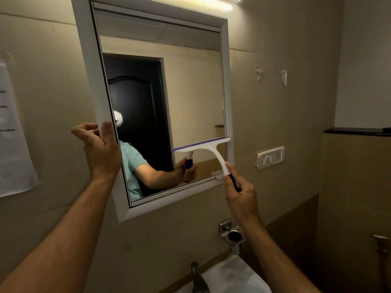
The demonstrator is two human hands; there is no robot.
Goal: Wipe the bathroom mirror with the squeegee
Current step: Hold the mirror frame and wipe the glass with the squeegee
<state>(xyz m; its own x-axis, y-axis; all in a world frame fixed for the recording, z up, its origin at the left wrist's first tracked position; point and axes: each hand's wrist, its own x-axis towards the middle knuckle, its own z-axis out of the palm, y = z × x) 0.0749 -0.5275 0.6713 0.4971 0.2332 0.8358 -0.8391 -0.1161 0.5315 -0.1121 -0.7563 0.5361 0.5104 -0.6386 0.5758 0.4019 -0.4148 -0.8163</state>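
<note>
A white-framed mirror (225, 60) hangs on the beige wall, filling the upper middle of the head view. My right hand (241, 194) grips the blue handle of a white squeegee (208, 147). Its blue-edged blade lies against the glass at the lower right, reaching the right frame. My left hand (101, 151) holds the left edge of the mirror frame near its lower corner, thumb on the front. The glass reflects a person in a teal shirt and a dark door.
A white sink (232, 275) with a dark tap (197, 278) sits below. A metal holder (232, 234) is fixed under the mirror. A switch plate (270, 157) is right of it, a paper sheet (12, 134) on the left wall, a dark ledge (355, 131) far right.
</note>
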